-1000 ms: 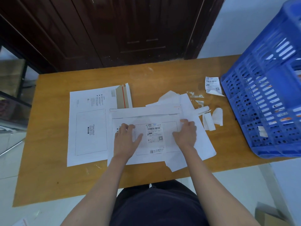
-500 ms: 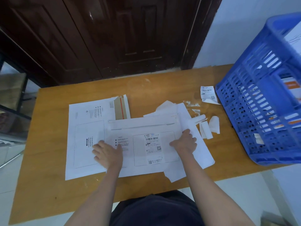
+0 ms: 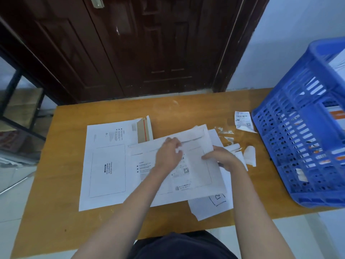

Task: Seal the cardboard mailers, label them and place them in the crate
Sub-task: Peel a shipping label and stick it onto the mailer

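Labelled white mailer (image 3: 194,176) at frame centre on the wooden table (image 3: 46,212), right edge pinched by the right hand (image 3: 222,158), left hand (image 3: 169,156) laid on it, fingers loosely curled, second mailer (image 3: 106,165) seen at left, blue crate (image 3: 302,146) at right.

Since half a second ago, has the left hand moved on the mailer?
Yes. The left hand left the labelled mailer's left edge and now lies over the label, nearer the blue crate.

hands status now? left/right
Left hand: open, lying on the labelled mailer.
Right hand: gripping that mailer's right edge, thumb on top.
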A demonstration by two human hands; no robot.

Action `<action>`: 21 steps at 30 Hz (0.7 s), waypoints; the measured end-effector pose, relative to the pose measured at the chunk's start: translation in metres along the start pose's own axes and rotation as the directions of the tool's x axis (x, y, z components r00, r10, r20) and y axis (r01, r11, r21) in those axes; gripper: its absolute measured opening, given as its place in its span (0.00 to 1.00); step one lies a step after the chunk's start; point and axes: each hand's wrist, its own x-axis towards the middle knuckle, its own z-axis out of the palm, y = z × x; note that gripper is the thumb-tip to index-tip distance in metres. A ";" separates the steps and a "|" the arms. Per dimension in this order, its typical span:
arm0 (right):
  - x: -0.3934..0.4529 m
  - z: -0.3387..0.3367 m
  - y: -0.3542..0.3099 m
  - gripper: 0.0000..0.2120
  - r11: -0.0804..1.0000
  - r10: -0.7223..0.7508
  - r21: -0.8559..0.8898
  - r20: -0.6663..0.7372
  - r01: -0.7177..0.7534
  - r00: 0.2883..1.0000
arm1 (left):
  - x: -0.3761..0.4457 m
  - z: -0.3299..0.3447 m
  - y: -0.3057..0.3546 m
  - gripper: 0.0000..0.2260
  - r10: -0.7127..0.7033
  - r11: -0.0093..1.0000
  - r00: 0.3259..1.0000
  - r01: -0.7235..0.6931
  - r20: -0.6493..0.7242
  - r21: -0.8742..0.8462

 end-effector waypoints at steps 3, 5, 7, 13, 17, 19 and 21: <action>-0.008 -0.003 -0.011 0.13 0.998 -0.054 0.046 0.044 0.052 0.998 | 0.008 0.007 0.065 0.24 -0.102 0.995 0.972 0.095 0.211 0.043; -0.012 -0.004 -0.012 0.21 0.979 -0.053 0.198 0.073 0.038 0.996 | 0.010 0.006 0.089 0.35 -0.178 0.984 0.955 0.176 0.236 0.030; -0.013 -0.006 -0.010 0.30 0.951 -0.035 0.308 0.116 -0.003 0.993 | 0.011 0.002 0.095 0.41 -0.209 0.977 0.952 0.197 0.225 0.077; -0.009 0.010 0.002 0.11 0.899 -0.027 0.439 0.092 -0.016 0.995 | 0.015 -0.011 0.097 0.22 -0.155 0.974 0.960 0.109 0.233 0.201; 0.003 0.029 0.005 0.12 0.930 0.091 0.366 -0.143 -0.033 0.986 | 0.005 -0.022 0.109 0.13 -0.069 0.887 0.978 -0.031 0.199 0.460; 0.006 0.038 0.001 0.11 0.936 0.095 0.352 -0.230 -0.009 0.969 | 0.003 -0.032 0.117 0.13 -0.048 0.859 0.981 -0.055 0.186 0.509; 0.012 0.044 0.000 0.08 0.939 0.081 0.344 -0.244 0.008 0.966 | 0.002 -0.052 0.127 0.13 -0.027 0.864 0.986 -0.058 0.162 0.500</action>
